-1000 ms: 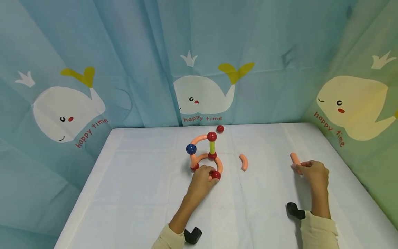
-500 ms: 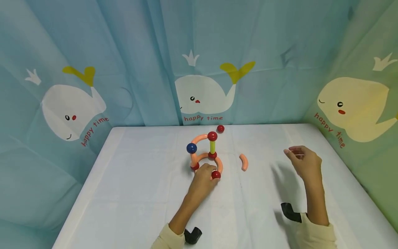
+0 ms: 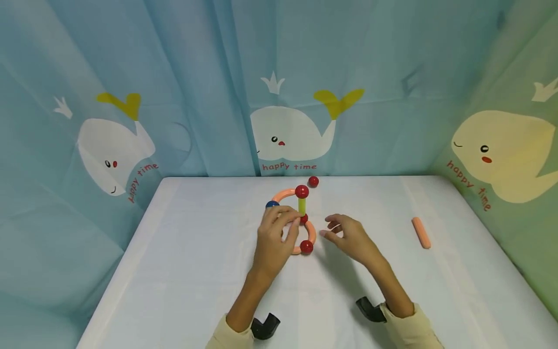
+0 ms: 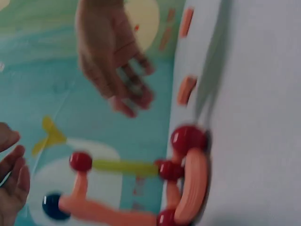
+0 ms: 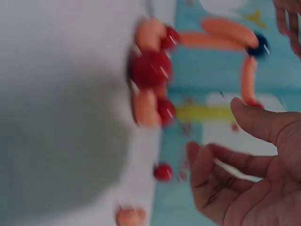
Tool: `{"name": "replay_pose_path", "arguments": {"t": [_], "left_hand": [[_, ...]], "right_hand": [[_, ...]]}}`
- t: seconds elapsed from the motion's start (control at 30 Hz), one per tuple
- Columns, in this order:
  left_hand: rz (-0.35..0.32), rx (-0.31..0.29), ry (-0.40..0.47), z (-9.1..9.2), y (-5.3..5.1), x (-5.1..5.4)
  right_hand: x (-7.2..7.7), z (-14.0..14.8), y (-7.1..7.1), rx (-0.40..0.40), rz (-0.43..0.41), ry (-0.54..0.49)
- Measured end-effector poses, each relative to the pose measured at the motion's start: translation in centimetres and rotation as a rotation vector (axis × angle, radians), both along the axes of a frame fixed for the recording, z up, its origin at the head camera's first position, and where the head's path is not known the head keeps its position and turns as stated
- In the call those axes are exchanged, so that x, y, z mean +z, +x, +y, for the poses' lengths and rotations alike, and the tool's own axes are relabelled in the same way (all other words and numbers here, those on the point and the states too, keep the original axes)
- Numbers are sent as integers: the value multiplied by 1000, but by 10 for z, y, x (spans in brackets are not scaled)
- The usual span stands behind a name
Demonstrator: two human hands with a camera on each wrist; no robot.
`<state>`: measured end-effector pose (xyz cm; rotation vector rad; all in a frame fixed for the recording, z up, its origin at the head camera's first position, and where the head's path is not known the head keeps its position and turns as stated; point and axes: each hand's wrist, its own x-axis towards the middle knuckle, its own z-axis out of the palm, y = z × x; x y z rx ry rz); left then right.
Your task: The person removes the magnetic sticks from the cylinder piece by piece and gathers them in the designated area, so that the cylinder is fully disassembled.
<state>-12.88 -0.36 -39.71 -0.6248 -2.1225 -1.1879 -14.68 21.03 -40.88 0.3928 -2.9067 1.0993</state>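
A toy frame of balls and rods stands on the table: a curved orange rod [image 3: 311, 232] and a red ball [image 3: 306, 247] in its base, an upright yellow-green rod [image 3: 302, 207], a red ball [image 3: 302, 191] on top and a blue ball [image 4: 56, 206]. My left hand [image 3: 275, 237] hovers above and in front of the frame; the left wrist view shows its bent fingers apart from it, holding nothing. To the frame's right is my right hand [image 3: 353, 237], fingers loosely bent with nothing between them. A loose curved orange rod [image 4: 186, 90] is hidden behind it in the head view.
On the right of the white table [image 3: 196, 271] lies a straight orange rod [image 3: 421, 232]. One loose red ball [image 3: 313, 182] sits at the back edge. A blue curtain [image 3: 209, 87] with whale prints hangs behind the table.
My right hand has let go of the straight orange rod, leaving it on the table, and moved left to beside the frame. My left hand has released the base's red ball and risen.
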Motion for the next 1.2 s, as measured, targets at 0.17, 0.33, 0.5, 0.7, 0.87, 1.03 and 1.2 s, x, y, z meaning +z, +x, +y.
{"name": "replay_pose_path", "arguments": {"t": [0.17,0.33,0.5,0.7,0.87,1.03,1.2], "left_hand": [[-82,136,107,-25,-15,-4],[-198,163,117,-39,-27,-17],[-211,157,113,-44,-33,-28],[-170,115,101,-52,-40,-30],[-148,20,80,-60,-42,-27],[-89,-137,23,-66,-42,-24],[-63,-333,-8,-69,-39,-21]], "right_hand": [[-20,-29,-4,-11,-150,85],[-35,-45,-6,-64,-193,130],[-37,-52,-4,-85,-204,163],[-30,-50,-7,-75,-190,153],[-31,-40,-16,4,-140,144],[-32,-32,-27,77,-143,90],[-30,-31,-35,87,-206,58]]}}
